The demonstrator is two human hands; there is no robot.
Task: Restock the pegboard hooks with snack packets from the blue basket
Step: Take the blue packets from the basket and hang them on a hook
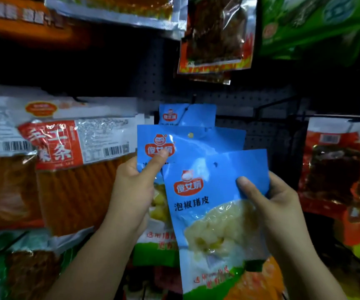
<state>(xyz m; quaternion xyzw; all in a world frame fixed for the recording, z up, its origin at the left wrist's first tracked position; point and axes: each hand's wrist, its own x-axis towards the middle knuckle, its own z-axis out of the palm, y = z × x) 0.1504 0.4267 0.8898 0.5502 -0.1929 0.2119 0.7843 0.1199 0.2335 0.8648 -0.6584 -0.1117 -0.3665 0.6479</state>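
My right hand (276, 204) grips the right edge of a blue snack packet (209, 213) with a clear window showing pale yellow pieces. My left hand (135, 187) holds a second blue packet (187, 141) of the same kind behind it, thumb pressed on its red logo. A third blue packet (198, 114) hangs on a pegboard hook (193, 99) just above and behind both. The dark pegboard (250, 98) fills the background. The blue basket is not in view.
Long orange strip-snack packs (71, 174) with red and white labels hang at the left. Red-edged dark snack packets hang above (216, 40) and at the right (335, 165). Green packets (317, 24) sit at the top right. A bare hook arm (276, 103) juts out right of the blue packets.
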